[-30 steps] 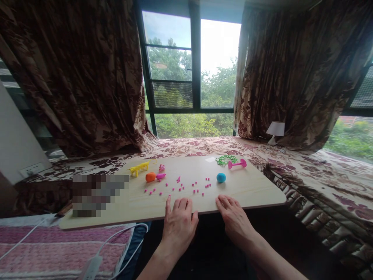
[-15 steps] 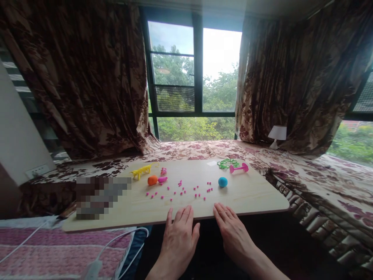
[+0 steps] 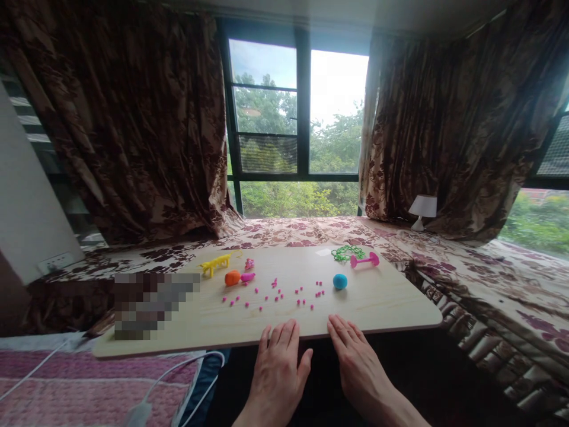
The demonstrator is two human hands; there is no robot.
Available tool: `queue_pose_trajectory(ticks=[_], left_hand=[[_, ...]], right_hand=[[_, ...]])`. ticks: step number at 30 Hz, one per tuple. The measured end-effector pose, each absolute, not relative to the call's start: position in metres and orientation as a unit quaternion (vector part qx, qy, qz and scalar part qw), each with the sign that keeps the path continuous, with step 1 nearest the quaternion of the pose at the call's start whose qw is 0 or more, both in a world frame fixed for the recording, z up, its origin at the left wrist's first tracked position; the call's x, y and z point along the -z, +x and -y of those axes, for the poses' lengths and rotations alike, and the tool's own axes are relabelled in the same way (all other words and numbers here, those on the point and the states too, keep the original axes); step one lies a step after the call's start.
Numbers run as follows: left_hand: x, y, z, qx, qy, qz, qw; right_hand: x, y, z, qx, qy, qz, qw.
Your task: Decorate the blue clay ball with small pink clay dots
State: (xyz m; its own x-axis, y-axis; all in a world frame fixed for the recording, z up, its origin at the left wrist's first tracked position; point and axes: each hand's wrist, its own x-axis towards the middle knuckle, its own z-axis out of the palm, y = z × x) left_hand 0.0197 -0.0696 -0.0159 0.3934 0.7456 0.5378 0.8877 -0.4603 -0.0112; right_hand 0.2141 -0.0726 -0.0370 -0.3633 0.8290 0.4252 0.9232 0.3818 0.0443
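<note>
My left hand [image 3: 278, 370] lies with its fingers stretched out over the near edge of the pale wooden table [image 3: 213, 329]. To its right, my right hand [image 3: 358, 362] rests its extended fingertips on the same edge. Neither hand holds anything. Beyond them several small pink beads [image 3: 298, 302] are scattered on the tabletop. A blue ball [image 3: 340, 281] sits past my right hand. An orange ball [image 3: 232, 277] touches or nearly touches a pink toy piece [image 3: 248, 277] on the left. Behind these stand a yellow animal figure [image 3: 216, 264] and a small pink figure [image 3: 249, 263].
A green beaded string [image 3: 347, 253] and a pink dumbbell-shaped toy [image 3: 364, 260] lie at the back right of the table. A blurred patch [image 3: 151, 305] covers its left end. A white lamp [image 3: 422, 209] stands on the sill. A white cable [image 3: 178, 362] crosses the pink bedding [image 3: 89, 379].
My left hand has shifted slightly right and toward me, its fingers closer together. The view has tilted up a little. The things on the table have not moved.
</note>
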Motion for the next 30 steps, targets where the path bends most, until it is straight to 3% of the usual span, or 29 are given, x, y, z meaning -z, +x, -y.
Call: queue_pose_trajectory(ticks=[30], left_hand=[[0.011,0.013,0.071,0.193,-0.855,0.461,0.139]], right_hand=[[0.033,0.22,0.073,0.162,-0.539,0.813,0.152]])
